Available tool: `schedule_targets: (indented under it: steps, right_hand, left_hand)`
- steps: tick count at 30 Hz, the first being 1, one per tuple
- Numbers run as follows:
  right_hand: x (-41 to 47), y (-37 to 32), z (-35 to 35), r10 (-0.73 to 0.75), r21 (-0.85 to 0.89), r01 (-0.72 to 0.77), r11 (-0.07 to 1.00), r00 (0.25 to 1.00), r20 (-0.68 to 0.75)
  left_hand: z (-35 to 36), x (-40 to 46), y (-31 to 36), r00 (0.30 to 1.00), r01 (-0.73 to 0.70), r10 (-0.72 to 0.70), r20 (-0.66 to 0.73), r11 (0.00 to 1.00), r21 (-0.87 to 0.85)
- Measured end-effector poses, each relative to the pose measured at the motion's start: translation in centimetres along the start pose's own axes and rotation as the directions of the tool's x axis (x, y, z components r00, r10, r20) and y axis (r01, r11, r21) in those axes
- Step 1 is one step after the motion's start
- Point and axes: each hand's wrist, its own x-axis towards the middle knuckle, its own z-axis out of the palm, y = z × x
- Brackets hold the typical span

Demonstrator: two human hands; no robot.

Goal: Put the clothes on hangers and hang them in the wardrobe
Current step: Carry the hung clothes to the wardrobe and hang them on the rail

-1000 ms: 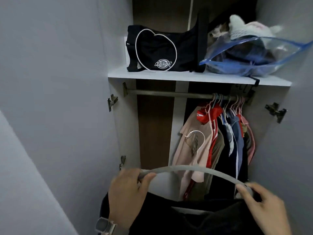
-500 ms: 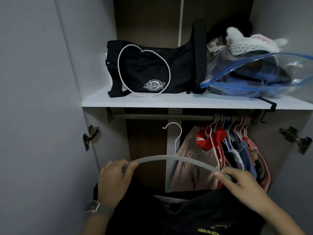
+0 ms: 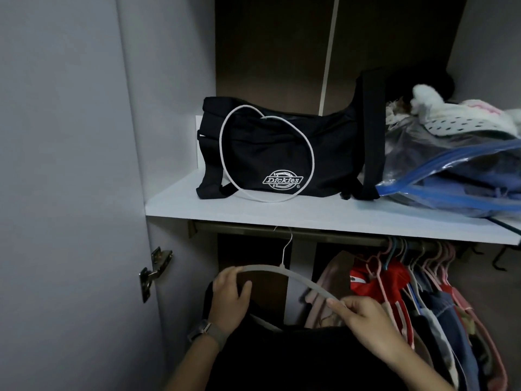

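Note:
A grey hanger [image 3: 284, 273] with a thin white hook carries a black garment [image 3: 296, 359] that drapes below it. My left hand [image 3: 229, 296] grips the hanger's left end and my right hand [image 3: 366, 320] pinches its right end. The hook's top reaches the metal rail [image 3: 332, 235] under the shelf, and the shelf edge hides whether it sits on the rail. Several hung clothes [image 3: 417, 294] on pink and blue hangers crowd the rail's right half.
The white shelf [image 3: 197, 204] above holds a black Dickies bag [image 3: 279, 162] and a clear zip bag of clothes [image 3: 456, 179]. The open left door [image 3: 70, 193] with its hinge [image 3: 155, 270] stands close by. The rail's left half is bare.
Both hands have lifted the hanger and black garment upward and toward the rail; the hook has gone from well below the rail to its level. My view has tilted up and closer.

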Motion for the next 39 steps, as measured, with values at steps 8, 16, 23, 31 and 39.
schedule_targets:
  steps: [8,16,23,31,39]
  right_hand:
    - [5.5,-4.8,9.4,0.064,-0.047,-0.066,0.997,0.997,-0.050]
    - [9.7,-9.1,16.2,0.064,-0.100,-0.076,0.992,0.991,-0.121]
    - [10.0,-10.4,21.6,0.016,-0.080,-0.021,0.997,0.998,-0.068]
    - [11.2,-9.3,24.1,0.028,-0.120,-0.010,0.993,0.988,0.152]
    - [11.7,-7.6,23.2,0.046,0.113,-0.107,0.988,0.894,0.446]
  left_hand:
    - [1.1,1.0,-0.8,0.992,0.059,-0.044,0.116,0.990,-0.130]
    - [0.1,-0.1,-3.2,0.995,0.074,-0.082,-0.055,0.988,-0.135]
    - [-1.4,-0.7,-6.4,0.981,0.182,-0.193,-0.027,0.956,-0.231]
    - [-2.5,-1.6,-8.1,0.969,0.244,-0.245,0.025,0.939,-0.243]
    - [-2.6,-2.7,-8.3,0.972,0.234,-0.232,0.036,0.950,-0.208]
